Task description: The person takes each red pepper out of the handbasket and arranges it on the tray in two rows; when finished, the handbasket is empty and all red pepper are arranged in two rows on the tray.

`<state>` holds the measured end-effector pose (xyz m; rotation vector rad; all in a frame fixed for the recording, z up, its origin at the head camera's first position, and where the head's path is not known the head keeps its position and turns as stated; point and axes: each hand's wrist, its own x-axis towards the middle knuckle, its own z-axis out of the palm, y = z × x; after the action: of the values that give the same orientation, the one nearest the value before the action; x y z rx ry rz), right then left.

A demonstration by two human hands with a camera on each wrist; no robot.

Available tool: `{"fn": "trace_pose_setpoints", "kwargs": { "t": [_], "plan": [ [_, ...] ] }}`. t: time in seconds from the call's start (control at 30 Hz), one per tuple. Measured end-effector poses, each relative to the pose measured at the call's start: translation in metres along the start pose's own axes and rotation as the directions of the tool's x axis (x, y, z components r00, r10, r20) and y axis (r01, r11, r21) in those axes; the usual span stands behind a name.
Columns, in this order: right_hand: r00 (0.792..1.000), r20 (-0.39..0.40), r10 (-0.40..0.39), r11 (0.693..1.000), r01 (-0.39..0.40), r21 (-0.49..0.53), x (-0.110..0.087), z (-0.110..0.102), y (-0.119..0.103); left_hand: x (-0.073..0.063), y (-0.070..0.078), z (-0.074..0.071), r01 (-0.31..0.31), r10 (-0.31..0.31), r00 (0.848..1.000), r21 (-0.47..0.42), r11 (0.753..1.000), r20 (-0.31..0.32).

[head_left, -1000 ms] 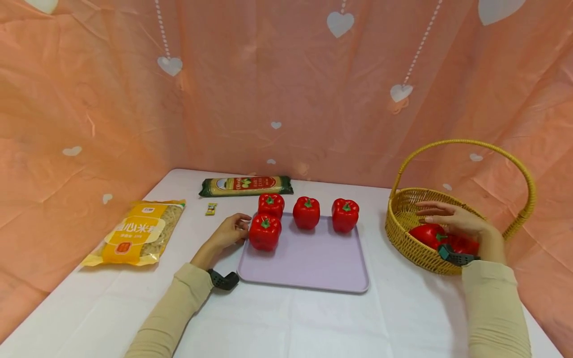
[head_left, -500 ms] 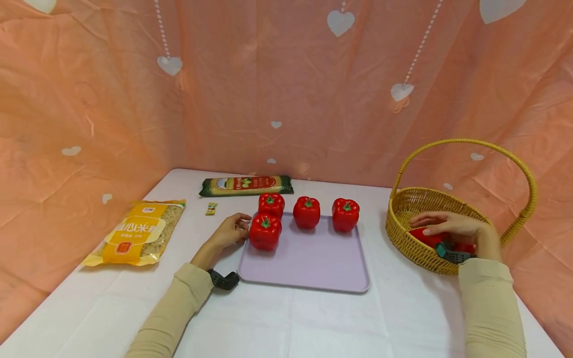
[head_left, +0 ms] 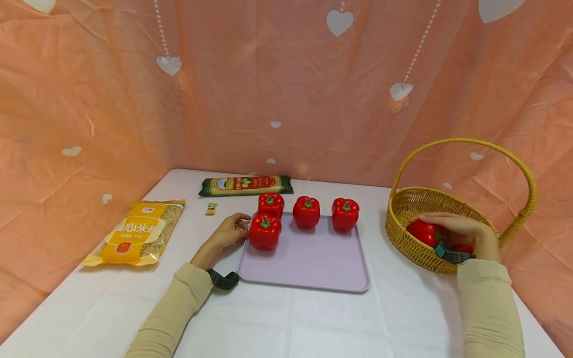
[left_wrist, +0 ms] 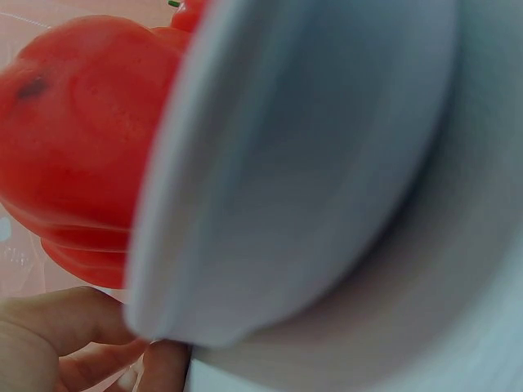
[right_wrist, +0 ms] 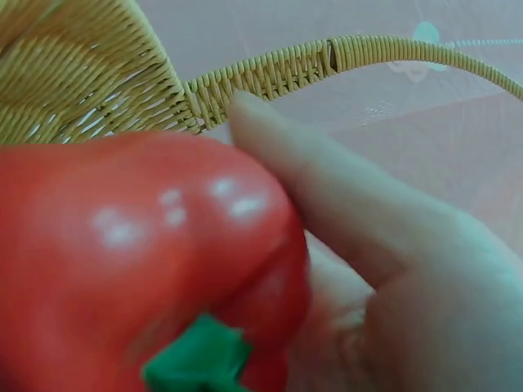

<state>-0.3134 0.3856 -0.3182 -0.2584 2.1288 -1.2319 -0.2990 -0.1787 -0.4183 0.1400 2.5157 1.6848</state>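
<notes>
In the head view my left hand [head_left: 231,230] rests at the left edge of the lilac tray [head_left: 313,266], fingers loosely bent, beside the nearest red bell pepper [head_left: 265,232]. The left wrist view has its fingers [left_wrist: 69,318] at the tray rim [left_wrist: 159,245], below a bell pepper [left_wrist: 82,139]. Inside the wicker basket [head_left: 405,253], my right hand [head_left: 461,224] grips a red bell pepper [head_left: 423,232]. Close up, the thumb [right_wrist: 327,180] lies along that pepper [right_wrist: 147,237]; its other fingers are hidden. Another red pepper [head_left: 463,247] shows partly behind the wrist camera.
Several bell peppers, including one at the right [head_left: 345,215], stand on the tray. A pasta packet [head_left: 246,185] lies behind it. On the left are a small yellow sachet [head_left: 211,209] and a yellow food bag [head_left: 139,232]. The basket's tall handle [head_left: 465,141] arches over it.
My right hand has lowered and shifted slightly left in the basket, and it now grips a bell pepper. The left hand, tray and peppers on it have stayed put.
</notes>
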Motion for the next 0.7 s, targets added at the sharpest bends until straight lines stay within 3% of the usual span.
{"fn": "trace_pose_setpoints", "kwargs": {
  "t": [0.13, 0.23, 0.4, 0.7],
  "plan": [
    [0.998, -0.04, 0.052, 0.999, -0.051, 0.012, -0.001, 0.003, 0.0, -0.015, 0.02, 0.0, -0.008, 0.008, 1.0, -0.009, 1.0, 0.014],
    [0.997, -0.048, 0.061, 0.998, -0.062, -0.027, 0.0, 0.003, 0.002, -0.02, 0.026, -0.001, -0.008, 0.008, 1.0, -0.014, 1.0, 0.022],
    [0.997, -0.047, 0.057, 0.994, -0.062, -0.095, -0.001, 0.004, 0.002, -0.003, 0.004, 0.0, -0.005, 0.005, 1.0, -0.02, 1.0, 0.016],
    [0.998, -0.046, 0.036, 0.996, -0.039, -0.078, -0.002, 0.005, -0.001, -0.001, 0.001, 0.001, 0.003, -0.003, 1.0, -0.013, 1.0, -0.005]
  ]
}}
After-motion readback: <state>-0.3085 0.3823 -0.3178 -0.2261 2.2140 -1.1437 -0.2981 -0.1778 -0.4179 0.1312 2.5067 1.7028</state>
